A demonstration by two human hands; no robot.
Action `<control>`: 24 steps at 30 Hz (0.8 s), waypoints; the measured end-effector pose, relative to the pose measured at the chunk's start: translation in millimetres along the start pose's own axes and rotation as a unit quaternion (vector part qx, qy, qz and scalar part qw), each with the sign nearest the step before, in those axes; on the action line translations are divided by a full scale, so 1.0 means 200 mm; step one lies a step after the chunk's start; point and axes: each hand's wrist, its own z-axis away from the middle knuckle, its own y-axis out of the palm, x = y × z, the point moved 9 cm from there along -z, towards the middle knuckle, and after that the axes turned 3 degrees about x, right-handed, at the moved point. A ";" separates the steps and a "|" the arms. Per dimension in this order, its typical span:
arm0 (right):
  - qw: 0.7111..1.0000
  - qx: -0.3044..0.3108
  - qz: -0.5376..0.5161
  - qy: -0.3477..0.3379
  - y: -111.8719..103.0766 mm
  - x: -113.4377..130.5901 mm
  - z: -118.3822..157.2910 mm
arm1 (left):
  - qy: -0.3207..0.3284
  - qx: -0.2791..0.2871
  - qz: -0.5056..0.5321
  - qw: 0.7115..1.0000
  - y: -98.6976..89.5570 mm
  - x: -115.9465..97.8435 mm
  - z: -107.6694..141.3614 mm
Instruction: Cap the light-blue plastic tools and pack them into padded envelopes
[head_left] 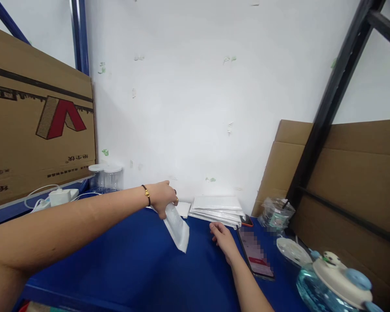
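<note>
My left hand (162,197), with a bracelet at the wrist, reaches across the blue table (123,260) and holds a flat white pouch (178,227) by its top edge; the pouch hangs tilted with its lower corner near the tabletop. My right hand (223,240) rests on the table with its fingers apart and nothing in it, just in front of a stack of white pouches (216,209) by the wall. A smartphone (255,252) lies right beside that hand.
Two clear jars (105,177) and a white charger with cable (60,197) stand at the back left under a big cardboard box (35,117). At the right are a crinkled plastic bag (275,213), a white lid (292,250), a clear water bottle (334,281) and cardboard sheets (354,173).
</note>
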 end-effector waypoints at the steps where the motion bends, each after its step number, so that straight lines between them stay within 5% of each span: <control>1: 1.000 0.003 0.006 0.000 0.00 0.00 0.00 | 0.001 -0.003 -0.001 1.000 -0.02 0.00 0.00; 6: 0.998 0.010 0.064 -0.026 0.02 0.03 0.01 | 0.002 -0.009 -0.004 1.000 -0.09 0.02 0.02; 11: 0.977 0.051 0.162 -0.128 0.08 0.08 0.02 | -0.016 -0.029 0.023 0.999 -0.13 0.10 0.07; 24: 0.891 0.187 0.401 -0.107 0.49 0.08 0.01 | -0.061 -0.039 0.067 0.995 -0.05 0.25 0.28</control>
